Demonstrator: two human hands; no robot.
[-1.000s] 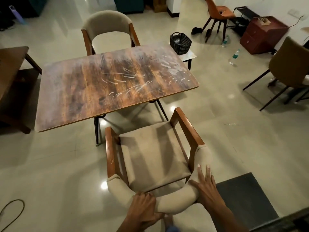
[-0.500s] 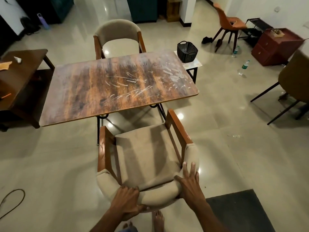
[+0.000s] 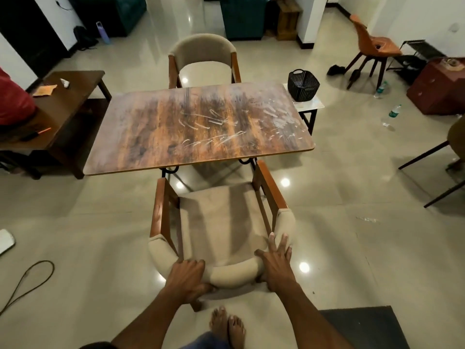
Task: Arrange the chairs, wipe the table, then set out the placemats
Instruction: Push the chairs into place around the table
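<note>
A beige padded chair with wooden arms (image 3: pixel 221 222) stands in front of me, facing the wooden table (image 3: pixel 198 127), its front just under the near edge. My left hand (image 3: pixel 187 275) grips the curved backrest from above, fingers curled over it. On the backrest's right part my right hand (image 3: pixel 275 260) lies with straight fingers on top and the thumb tucked underneath. White smears mark the tabletop's middle and right. A second beige chair (image 3: pixel 203 59) stands at the table's far side. No placemats or cloth are visible.
A black basket (image 3: pixel 303 84) sits on a small white side table right of the table. A dark side table (image 3: pixel 63 107) stands left. An orange chair (image 3: pixel 372 46), bottles (image 3: pixel 393 113) and a red cabinet (image 3: pixel 437 89) are at right. A cable (image 3: pixel 27 283) lies on the floor, a dark mat (image 3: pixel 364 326) near right.
The chair has slid forward toward the table and straightened to face it squarely. Both hands stayed on the backrest, and I have stepped closer behind it.
</note>
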